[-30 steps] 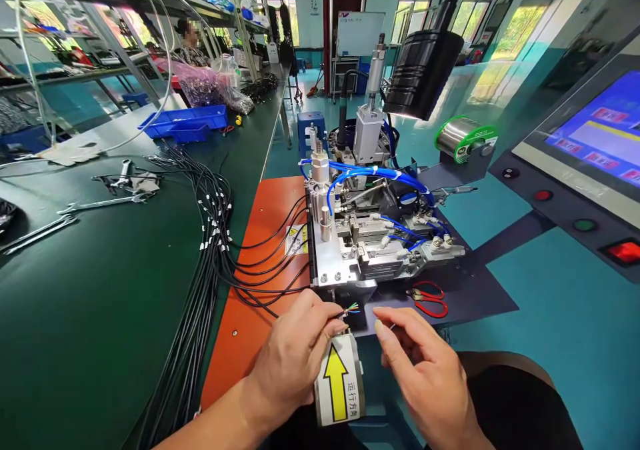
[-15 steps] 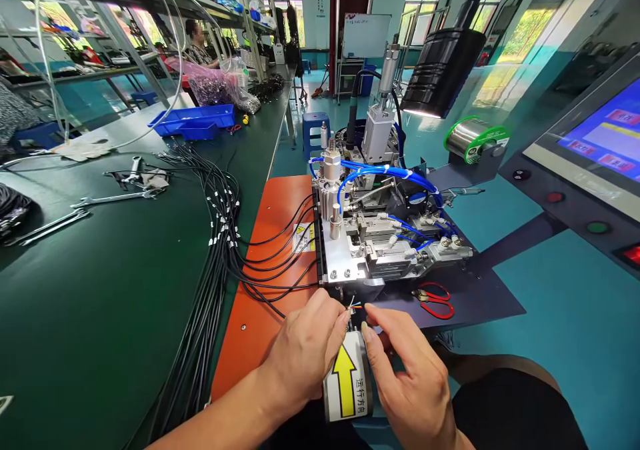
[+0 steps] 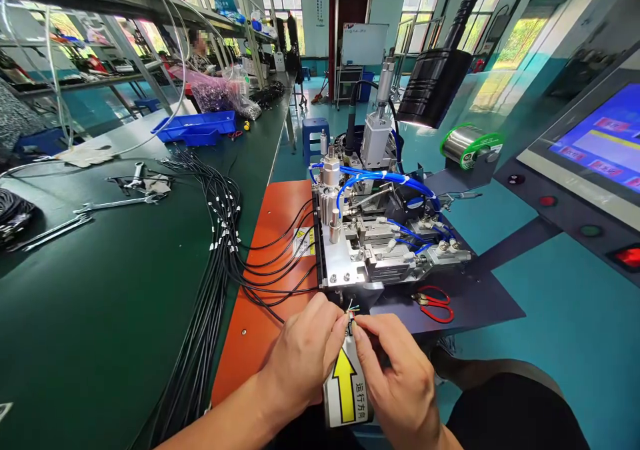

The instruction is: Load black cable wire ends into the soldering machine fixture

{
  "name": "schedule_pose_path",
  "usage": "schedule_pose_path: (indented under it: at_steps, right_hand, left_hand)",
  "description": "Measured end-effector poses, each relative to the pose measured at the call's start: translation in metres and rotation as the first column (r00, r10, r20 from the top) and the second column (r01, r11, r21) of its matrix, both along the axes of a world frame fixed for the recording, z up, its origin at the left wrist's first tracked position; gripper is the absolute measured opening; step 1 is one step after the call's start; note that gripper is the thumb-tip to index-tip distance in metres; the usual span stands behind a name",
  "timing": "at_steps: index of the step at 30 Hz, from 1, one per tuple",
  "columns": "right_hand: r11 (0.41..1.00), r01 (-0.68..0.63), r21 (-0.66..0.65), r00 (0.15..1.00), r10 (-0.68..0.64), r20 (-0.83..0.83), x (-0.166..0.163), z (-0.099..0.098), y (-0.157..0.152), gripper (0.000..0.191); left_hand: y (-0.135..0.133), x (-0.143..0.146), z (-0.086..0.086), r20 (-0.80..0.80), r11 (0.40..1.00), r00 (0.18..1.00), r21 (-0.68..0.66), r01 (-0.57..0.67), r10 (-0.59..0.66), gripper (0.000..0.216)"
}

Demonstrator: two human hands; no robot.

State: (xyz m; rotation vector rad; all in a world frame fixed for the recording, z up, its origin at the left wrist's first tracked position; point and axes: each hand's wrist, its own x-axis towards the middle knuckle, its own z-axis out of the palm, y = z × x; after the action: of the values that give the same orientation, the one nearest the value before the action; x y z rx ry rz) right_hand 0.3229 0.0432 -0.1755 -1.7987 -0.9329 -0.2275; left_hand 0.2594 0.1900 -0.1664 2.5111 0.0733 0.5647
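Note:
My left hand (image 3: 303, 355) is closed around the end of a black cable, whose thin coloured wires (image 3: 352, 309) stick out past the fingertips. My right hand (image 3: 395, 370) pinches those wire tips from the right, thumb and forefinger together. Both hands hover just in front of the metal soldering fixture (image 3: 370, 237) with its blue air hoses, above a grey part bearing a yellow arrow label (image 3: 345, 387).
A bundle of black cables (image 3: 215, 250) runs along the green bench onto the orange mat (image 3: 270, 250). Red-handled snips (image 3: 435, 301) lie right of the fixture. A solder spool (image 3: 467, 145), black lamp (image 3: 433, 87) and touchscreen panel (image 3: 600, 143) stand to the right. Wrenches (image 3: 115, 202) lie left. A person sits far back.
My right hand has moved left from open air to the wire tips and closed on them. My left hand has kept its hold on the cable end.

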Motion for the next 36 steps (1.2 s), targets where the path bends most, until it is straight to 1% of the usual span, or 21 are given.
schedule_pose_path:
  at_steps: [2, 5, 9, 11, 14, 16, 17, 21, 24, 26, 29, 32, 34, 36]
  right_hand:
    - [1.000, 0.014, 0.003, 1.000, -0.014, -0.015, 0.001, -0.001, 0.002, 0.015]
    - [1.000, 0.015, -0.009, 1.000, -0.015, 0.010, 0.001, -0.004, 0.004, 0.015]
    - [0.997, -0.048, -0.053, 0.998, 0.050, 0.038, 0.003, -0.006, 0.002, 0.015]
    - [0.997, -0.073, -0.035, 0.997, 0.073, -0.011, 0.006, -0.004, -0.002, 0.015]
    - [0.999, -0.032, -0.010, 0.986, 0.030, -0.163, 0.015, 0.002, -0.011, 0.012]
    - [1.000, -0.013, -0.022, 0.967, 0.007, -0.256, 0.022, 0.004, -0.017, 0.014]
    - [0.999, -0.027, -0.029, 0.957, 0.018, -0.290, 0.025, 0.005, -0.019, 0.016]
    - [0.993, -0.110, -0.034, 0.933, 0.092, -0.347, 0.029, 0.004, -0.020, 0.019]
    - [0.992, -0.119, -0.038, 0.927, 0.097, -0.364, 0.026, 0.003, -0.018, 0.020]
    - [0.992, -0.112, -0.052, 0.911, 0.082, -0.403, 0.024, 0.002, -0.016, 0.022]
    - [0.991, -0.114, -0.072, 0.865, 0.063, -0.497, 0.024, 0.000, -0.015, 0.028]
    - [0.986, -0.146, -0.080, 0.802, 0.071, -0.593, 0.028, -0.001, -0.013, 0.036]
    - [0.978, -0.187, -0.091, 0.736, 0.078, -0.673, 0.031, 0.000, -0.011, 0.042]
    - [0.966, -0.244, -0.079, 0.639, 0.099, -0.763, 0.033, 0.001, -0.010, 0.047]
  left_hand:
    - [0.000, -0.001, 0.000, 0.006, 1.000, 1.000, 0.016, 0.013, -0.013, 0.026]
    - [0.001, -0.001, -0.001, 0.020, 0.999, 0.999, 0.030, 0.026, -0.026, 0.025]
    - [0.001, -0.002, -0.002, 0.020, 0.999, 0.999, 0.039, 0.028, -0.029, 0.023]
    - [0.001, -0.002, -0.002, 0.023, 0.997, 0.999, 0.072, 0.030, -0.031, 0.022]
    - [0.000, -0.002, -0.002, 0.038, 0.992, 0.999, 0.119, 0.031, -0.036, 0.019]
    - [0.000, -0.002, -0.003, 0.050, 0.992, 0.998, 0.120, 0.033, -0.039, 0.017]
    - [0.000, -0.002, -0.003, 0.053, 0.993, 0.998, 0.116, 0.033, -0.040, 0.017]
    - [0.000, -0.001, -0.003, 0.047, 0.993, 0.998, 0.114, 0.043, -0.049, 0.015]
    - [0.000, 0.000, -0.002, 0.064, 0.991, 0.996, 0.122, 0.051, -0.059, 0.015]
    - [0.000, 0.000, -0.002, 0.071, 0.991, 0.996, 0.127, 0.049, -0.058, 0.016]
    - [0.000, -0.001, -0.001, 0.078, 0.990, 0.996, 0.135, 0.041, -0.052, 0.016]
    - [0.000, -0.001, -0.001, 0.085, 0.988, 0.995, 0.150, 0.040, -0.053, 0.015]
    - [-0.001, -0.001, -0.002, 0.089, 0.987, 0.994, 0.157, 0.042, -0.056, 0.014]
    - [-0.001, -0.001, -0.003, 0.096, 0.986, 0.994, 0.159, 0.042, -0.058, 0.013]
